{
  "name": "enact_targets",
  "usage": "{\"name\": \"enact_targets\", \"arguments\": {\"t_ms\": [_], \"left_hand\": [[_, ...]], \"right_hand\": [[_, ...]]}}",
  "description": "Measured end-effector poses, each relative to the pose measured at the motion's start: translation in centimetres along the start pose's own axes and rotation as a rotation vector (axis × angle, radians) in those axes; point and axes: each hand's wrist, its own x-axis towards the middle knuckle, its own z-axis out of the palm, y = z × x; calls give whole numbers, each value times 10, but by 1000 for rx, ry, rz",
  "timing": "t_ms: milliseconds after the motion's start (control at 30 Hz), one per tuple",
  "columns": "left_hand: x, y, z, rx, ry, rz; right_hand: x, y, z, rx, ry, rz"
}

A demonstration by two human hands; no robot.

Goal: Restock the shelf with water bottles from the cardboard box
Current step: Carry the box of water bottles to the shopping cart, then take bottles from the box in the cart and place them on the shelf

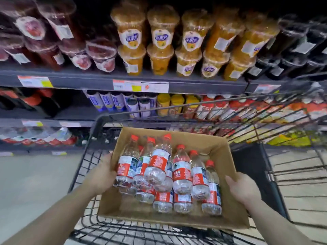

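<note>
An open cardboard box [208, 144] sits in a black wire shopping cart [83, 163] in front of me. Several clear water bottles [160, 161] with red caps and red-and-white labels lie piled inside it, caps pointing away from me. My left hand [101, 175] grips the box's left wall, fingers on the outside. On the opposite wall, my right hand [242, 188] holds the box in the same way. Matching red-label bottles [40, 137] stand on the lowest shelf at the left.
Shelves [99, 82] ahead hold orange and red fruit cups on top, and blue, yellow and red-capped drinks on the middle level. The cart's wire rim runs across to the right, in front of those drinks. Pale floor [35, 174] lies at the left.
</note>
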Motion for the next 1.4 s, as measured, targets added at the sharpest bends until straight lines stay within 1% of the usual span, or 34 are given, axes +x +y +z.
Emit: {"name": "enact_targets", "arguments": {"t_ms": [233,333,400,500,567,667,700,733,800,867,933,967,1033,1100,1200,1267,1400], "left_hand": [[34,-22,46,14,29,-94],[41,-32,57,4,62,-123],[43,-38,64,41,80,-147],[46,-42,66,44,84,-169],[50,-41,63,-42,74,-196],[49,-36,53,-163,80,-249],[45,-33,50,-190,104,-258],[39,-28,46,-217,131,-258],[25,-18,39,-261,185,-220],[15,-9,34,-314,224,-141],[7,0,31,-350,241,-88],[5,4,31,-350,252,-62],[4,8,30,-355,265,-25],[7,10,33,-376,250,-3],[10,9,38,-391,214,0],[10,7,40,-440,196,7],[14,3,44,-472,168,-6]], "right_hand": [[49,8,61,-33,-13,18],[54,12,92,-34,-39,7],[52,13,107,-14,-66,-2],[51,15,113,0,-91,-7],[48,13,108,33,-119,7],[33,-3,97,142,-171,49],[27,-12,94,150,-130,47],[20,-23,91,133,-47,23],[6,-50,88,143,73,-22],[-10,-88,88,333,-23,-56],[-20,-125,93,528,-199,15],[-23,-142,95,592,-260,70],[-17,-170,110,677,-328,173],[-5,-188,125,744,-403,322],[18,-204,138,999,-502,548],[32,-215,143,1173,-516,651],[64,-220,178,1345,-490,725]]}}
